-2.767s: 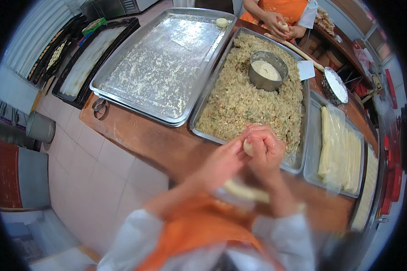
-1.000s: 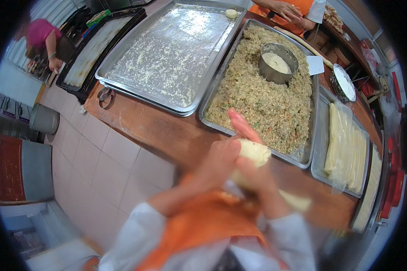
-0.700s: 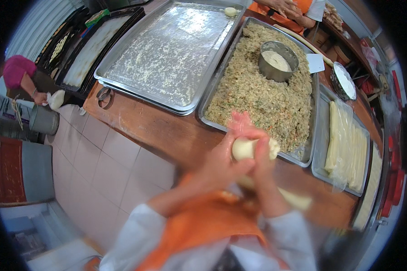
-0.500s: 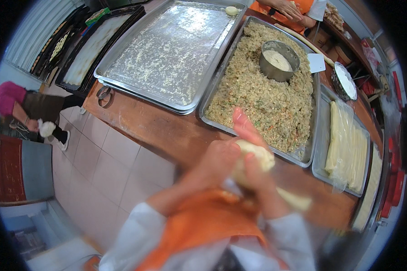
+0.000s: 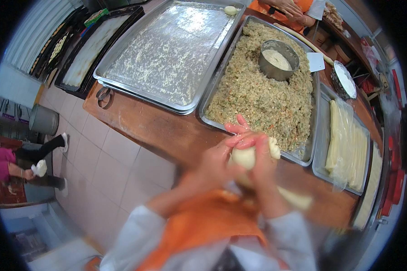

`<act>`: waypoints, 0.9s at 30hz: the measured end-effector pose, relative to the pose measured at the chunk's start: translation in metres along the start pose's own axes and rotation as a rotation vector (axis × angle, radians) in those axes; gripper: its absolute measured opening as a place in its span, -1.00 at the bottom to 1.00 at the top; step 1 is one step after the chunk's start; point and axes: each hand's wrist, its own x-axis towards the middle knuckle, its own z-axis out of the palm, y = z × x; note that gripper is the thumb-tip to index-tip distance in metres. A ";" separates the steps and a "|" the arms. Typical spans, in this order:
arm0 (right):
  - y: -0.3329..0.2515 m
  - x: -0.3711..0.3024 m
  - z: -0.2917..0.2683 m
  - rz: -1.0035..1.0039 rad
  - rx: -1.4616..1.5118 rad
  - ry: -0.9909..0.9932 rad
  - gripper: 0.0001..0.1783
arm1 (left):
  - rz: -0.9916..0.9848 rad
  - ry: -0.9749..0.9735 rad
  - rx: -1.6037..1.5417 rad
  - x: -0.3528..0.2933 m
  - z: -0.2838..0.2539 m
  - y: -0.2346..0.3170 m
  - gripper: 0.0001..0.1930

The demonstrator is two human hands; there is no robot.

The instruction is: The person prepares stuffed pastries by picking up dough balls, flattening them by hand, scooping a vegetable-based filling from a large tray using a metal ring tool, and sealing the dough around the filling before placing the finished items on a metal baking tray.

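Observation:
Between my two hands, above the table's near edge, is a smooth pale dough ball (image 5: 243, 158). My left hand (image 5: 215, 158) is curved round its left side, fingers reaching over the top. My right hand (image 5: 263, 156) is wrapped round the other side, and a lumpy end of dough pokes out beyond its fingers. The two sets of fingers overlap. Just beyond my fingertips lies a crumbly, speckled filling (image 5: 253, 97) heaped in a metal tray (image 5: 209, 121). A strip of dough (image 5: 296, 198), blurred, rests on the table to the right of my right wrist.
A round metal tin (image 5: 276, 73) of pale crumbs sits in the filling. Left is a floured tray (image 5: 142, 100) bearing one dough piece (image 5: 231, 10), with metal rings (image 5: 105, 97) nearby. Right are plastic-covered dough strips (image 5: 341, 151). A co-worker's hands (image 5: 290, 9) are across the table; another person (image 5: 20, 167) walks at left.
My right fingers have closed over the top of the dough, and my left fingers have shifted across it. The person at left has moved nearer along the floor.

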 end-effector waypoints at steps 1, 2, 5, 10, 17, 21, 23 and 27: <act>0.003 0.000 -0.003 -0.008 0.038 0.001 -0.65 | 0.056 0.093 0.001 0.002 0.007 0.005 -0.56; 0.006 -0.001 -0.005 -0.013 0.075 0.001 -0.65 | 0.117 0.062 0.067 0.008 0.008 0.012 -0.57; -0.009 0.007 0.026 0.193 0.213 0.313 -0.63 | 0.101 -0.086 0.097 0.011 -0.006 0.013 -0.60; -0.004 -0.004 0.014 0.115 -0.105 0.059 -0.63 | -0.133 -0.119 -0.041 -0.007 -0.018 -0.004 -0.61; -0.007 0.001 0.012 0.281 0.097 0.102 -0.67 | -0.085 0.006 0.083 -0.004 -0.007 0.011 -0.41; -0.007 -0.001 0.019 0.274 0.051 0.065 -0.60 | -0.147 -0.105 0.059 -0.014 -0.022 -0.002 -0.55; -0.002 -0.002 0.014 0.263 0.106 0.003 -0.59 | -0.052 -0.003 0.041 -0.014 -0.013 -0.001 -0.57; 0.009 -0.003 -0.001 0.262 0.079 -0.040 -0.63 | 0.095 0.111 0.159 -0.006 -0.006 0.004 -0.43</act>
